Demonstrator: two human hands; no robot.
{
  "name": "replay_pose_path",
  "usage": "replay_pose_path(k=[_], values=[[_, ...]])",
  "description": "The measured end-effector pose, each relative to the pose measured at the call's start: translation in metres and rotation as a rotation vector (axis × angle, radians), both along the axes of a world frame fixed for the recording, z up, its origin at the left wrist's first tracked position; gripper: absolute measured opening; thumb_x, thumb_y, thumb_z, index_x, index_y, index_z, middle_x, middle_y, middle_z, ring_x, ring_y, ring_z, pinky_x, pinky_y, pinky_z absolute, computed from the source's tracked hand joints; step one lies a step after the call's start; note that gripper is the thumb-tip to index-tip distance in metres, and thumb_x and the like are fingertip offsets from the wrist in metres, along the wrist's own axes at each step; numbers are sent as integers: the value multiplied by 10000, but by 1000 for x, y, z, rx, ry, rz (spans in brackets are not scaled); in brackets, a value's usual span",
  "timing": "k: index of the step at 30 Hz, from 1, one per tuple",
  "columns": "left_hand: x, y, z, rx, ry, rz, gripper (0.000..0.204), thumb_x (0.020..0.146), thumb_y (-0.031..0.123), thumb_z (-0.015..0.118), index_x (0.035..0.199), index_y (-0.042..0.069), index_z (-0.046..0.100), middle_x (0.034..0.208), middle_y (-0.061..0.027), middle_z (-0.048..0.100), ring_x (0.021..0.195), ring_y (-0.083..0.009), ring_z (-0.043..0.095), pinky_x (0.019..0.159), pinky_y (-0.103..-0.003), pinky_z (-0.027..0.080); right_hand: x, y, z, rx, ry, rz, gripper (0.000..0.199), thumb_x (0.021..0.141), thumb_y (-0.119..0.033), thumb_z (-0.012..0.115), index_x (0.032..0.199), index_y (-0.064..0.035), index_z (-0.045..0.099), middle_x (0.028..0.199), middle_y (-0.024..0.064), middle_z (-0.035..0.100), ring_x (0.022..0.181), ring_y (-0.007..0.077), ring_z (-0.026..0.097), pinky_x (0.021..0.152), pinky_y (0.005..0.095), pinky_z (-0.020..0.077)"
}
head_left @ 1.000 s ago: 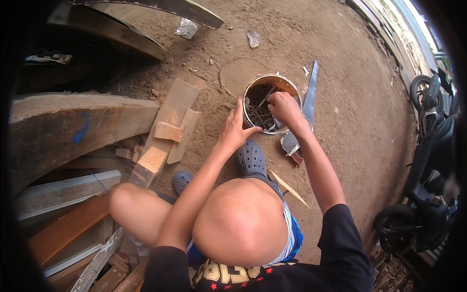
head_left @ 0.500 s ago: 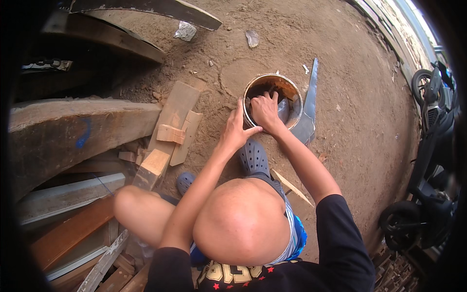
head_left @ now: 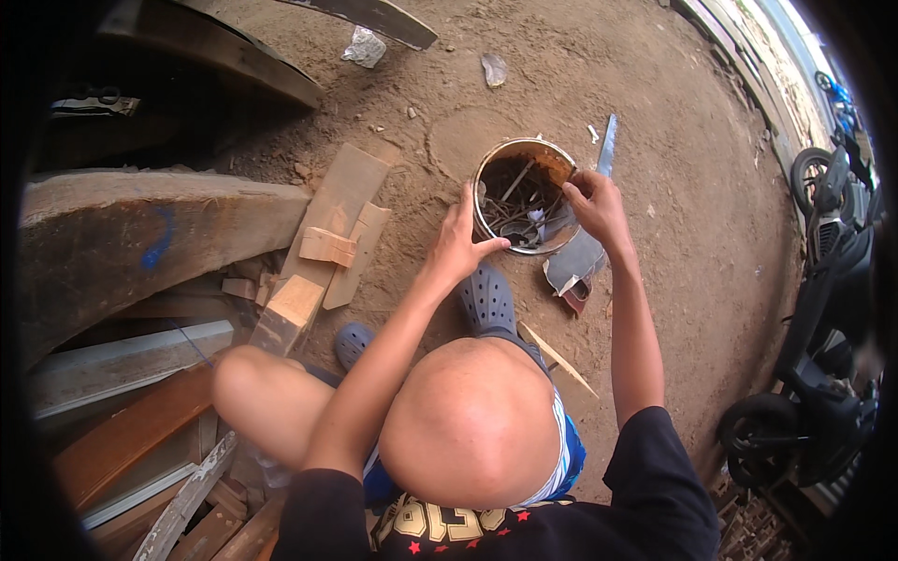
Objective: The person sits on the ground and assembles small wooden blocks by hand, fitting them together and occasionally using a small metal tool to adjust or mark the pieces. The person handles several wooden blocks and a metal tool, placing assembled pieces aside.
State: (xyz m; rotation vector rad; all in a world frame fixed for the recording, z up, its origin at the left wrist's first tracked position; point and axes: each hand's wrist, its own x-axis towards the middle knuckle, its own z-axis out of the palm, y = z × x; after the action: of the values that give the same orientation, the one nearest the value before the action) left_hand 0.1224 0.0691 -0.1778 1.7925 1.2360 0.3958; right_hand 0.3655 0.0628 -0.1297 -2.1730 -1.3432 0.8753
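A round metal can (head_left: 554, 166) with a rusty inner wall stands upright on the dirt in front of me. Inside it lies a jumble of thin, dark metal pieces (head_left: 516, 198) that look like nails, with a pale scrap among them. My left hand (head_left: 456, 236) grips the can's left side, its thumb over the near rim. Closed at the right rim is my right hand (head_left: 599, 210), fingers curled over the edge; whether anything small is in them is hidden. A handsaw (head_left: 574, 265) lies right of the can, partly covered by that hand and wrist.
Left of me are wooden boards (head_left: 344, 192), a small wood block (head_left: 327, 247) and a heavy timber beam (head_left: 112, 234). My clog (head_left: 486, 299) is just below the can. A thin wood piece (head_left: 559, 359) lies right of my knee. Motorbikes (head_left: 814, 346) stand at far right.
My right hand has come up out of the can and moved right to its rim, exposing the metal pieces inside. My left hand keeps its place on the can.
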Motion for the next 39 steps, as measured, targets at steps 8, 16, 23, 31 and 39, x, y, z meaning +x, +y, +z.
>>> replay_pose_path(k=[8, 16, 23, 31, 39], values=[[-3, 1, 4, -38, -4, 11, 1139, 704, 402, 835, 1481, -79, 156, 1367, -331, 440, 1286, -419, 452, 1062, -446, 389, -30, 8, 28, 57, -234, 31, 217, 808, -183, 642, 899, 6, 696, 862, 198, 692, 853, 374, 669, 782, 443, 523], [0, 3, 3, -33, -48, -3, 1092, 715, 312, 841, 1479, -80, 166, 1402, -332, 408, 1323, -421, 411, 1084, -443, 363, -88, 22, -79, 53, -321, 576, 111, 754, -79, 582, 762, -11, 670, 775, 218, 661, 777, 382, 673, 673, 452, 544], [-2, 1, 0, -33, -40, 8, 1095, 711, 302, 844, 1480, -80, 163, 1404, -325, 411, 1316, -413, 424, 1079, -434, 373, -86, 24, -74, 98, -338, 594, 92, 752, -57, 591, 741, 23, 637, 755, 239, 641, 745, 389, 664, 622, 446, 537], [-1, 0, -3, -19, -5, 12, 1144, 704, 384, 834, 1499, -41, 129, 1358, -304, 447, 1249, -416, 485, 1020, -439, 433, -36, 20, 5, 43, 218, 34, 187, 880, -144, 667, 914, 40, 658, 750, 165, 676, 639, 225, 682, 565, 347, 528], [-1, 0, -7, 6, -38, 2, 1161, 694, 398, 837, 1502, -33, 124, 1363, -312, 439, 1252, -414, 484, 1027, -439, 431, -15, 11, 25, 154, 739, -152, 189, 933, -160, 643, 932, 29, 658, 739, 61, 652, 607, 97, 633, 523, 231, 509]])
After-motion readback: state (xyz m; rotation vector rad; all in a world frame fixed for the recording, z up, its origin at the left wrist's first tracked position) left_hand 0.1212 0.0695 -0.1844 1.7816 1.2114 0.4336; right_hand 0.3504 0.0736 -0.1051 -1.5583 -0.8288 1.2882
